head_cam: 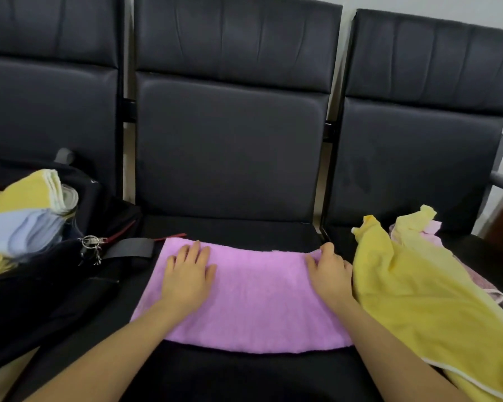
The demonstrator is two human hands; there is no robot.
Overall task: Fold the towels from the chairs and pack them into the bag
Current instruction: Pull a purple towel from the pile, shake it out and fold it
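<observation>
Here the left hand point(188, 274) and right hand point(330, 272) both lie flat, fingers spread, on the pink towel point(250, 297), gripping nothing. The towel lies folded on the middle chair point(230, 158). A yellow towel point(424, 288) lies crumpled just right; the bag point(41, 285), left, holds folded towels.
</observation>
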